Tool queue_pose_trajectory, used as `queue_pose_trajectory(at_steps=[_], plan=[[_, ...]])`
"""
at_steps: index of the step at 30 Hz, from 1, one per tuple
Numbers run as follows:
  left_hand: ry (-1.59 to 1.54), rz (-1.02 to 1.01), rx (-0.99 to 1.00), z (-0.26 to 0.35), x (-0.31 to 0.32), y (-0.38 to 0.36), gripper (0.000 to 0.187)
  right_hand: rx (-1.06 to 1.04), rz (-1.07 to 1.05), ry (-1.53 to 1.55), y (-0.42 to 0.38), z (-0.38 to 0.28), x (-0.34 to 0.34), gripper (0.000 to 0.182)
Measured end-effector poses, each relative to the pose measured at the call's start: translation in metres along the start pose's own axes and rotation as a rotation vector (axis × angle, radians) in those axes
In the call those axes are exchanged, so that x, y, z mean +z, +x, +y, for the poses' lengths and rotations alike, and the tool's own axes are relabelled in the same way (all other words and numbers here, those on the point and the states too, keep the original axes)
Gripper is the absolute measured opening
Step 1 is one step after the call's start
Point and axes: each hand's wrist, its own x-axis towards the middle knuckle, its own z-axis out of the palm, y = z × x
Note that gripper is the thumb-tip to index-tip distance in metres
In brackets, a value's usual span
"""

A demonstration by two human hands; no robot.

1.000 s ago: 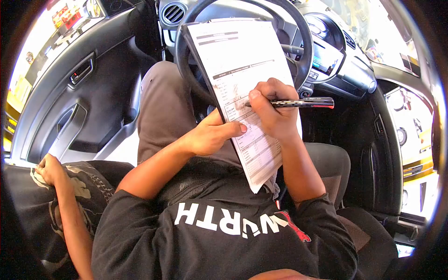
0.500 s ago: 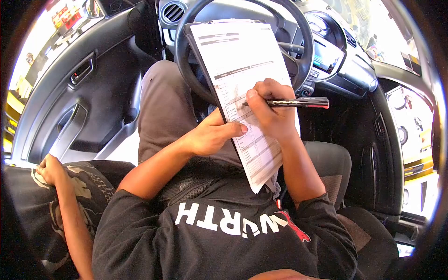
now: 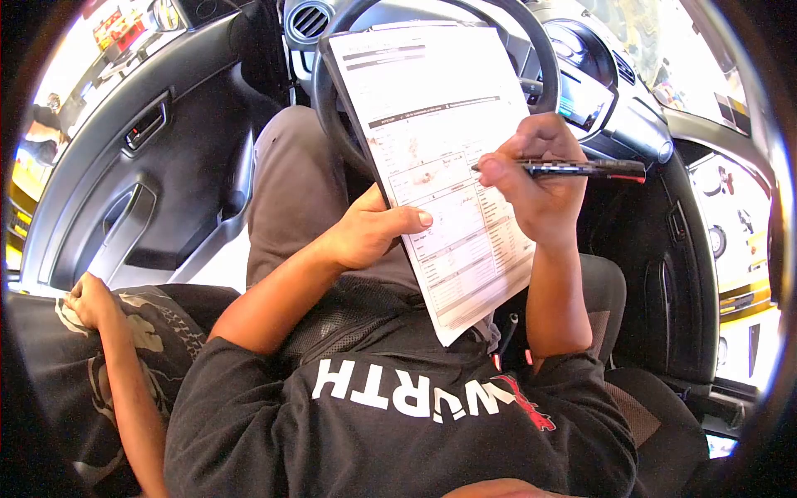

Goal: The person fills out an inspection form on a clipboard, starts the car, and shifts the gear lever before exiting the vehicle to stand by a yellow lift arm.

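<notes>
A clipboard (image 3: 357,129) with a printed form (image 3: 440,79) on it leans against the steering wheel (image 3: 550,62), over my lap. My left hand (image 3: 374,232) grips its left edge, thumb lying on the paper and fingers hidden underneath. In a pinch of thumb and fingers, my right hand (image 3: 544,187) holds a black marker (image 3: 602,169) with a red band near its back end. The marker's tip points left, close over the middle right of the form. Handwritten marks show in some of the form's boxes.
To the left is the car door (image 3: 191,124) with its handle. Another person's hand (image 3: 90,300) rests on patterned dark clothing at lower left. The dashboard screen (image 3: 585,101) glows beyond the wheel, and a seat (image 3: 602,299) stands at my right.
My right hand has moved right with the marker, off the form's written middle, uncovering more of the lower boxes. The clipboard has shifted slightly up; my left hand still grips it.
</notes>
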Motion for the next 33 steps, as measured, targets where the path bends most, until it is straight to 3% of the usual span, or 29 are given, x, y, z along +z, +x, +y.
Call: queue_pose_trajectory(at_steps=[6, 9, 14, 26, 33], plan=[[0.001, 0.070, -0.001, 0.001, -0.005, 0.003, 0.062, -0.069, -0.137, -0.053, 0.006, 0.020, -0.001, 0.008], [-0.002, 0.083, 0.019, -0.006, -0.009, 0.005, 0.060, 0.133, -0.098, -0.026, 0.002, 0.021, 0.000, 0.011], [0.044, 0.100, 0.005, -0.006, -0.006, 0.007, 0.055, 0.007, -0.065, -0.112, -0.003, 0.038, 0.001, 0.012], [-0.003, 0.105, -0.025, -0.008, -0.015, 0.009, 0.057, 0.077, -0.075, -0.112, 0.002, 0.046, 0.001, 0.013], [0.016, 0.118, -0.024, -0.002, -0.011, 0.007, 0.057, 0.055, -0.182, -0.212, 0.006, 0.039, -0.008, 0.009]])
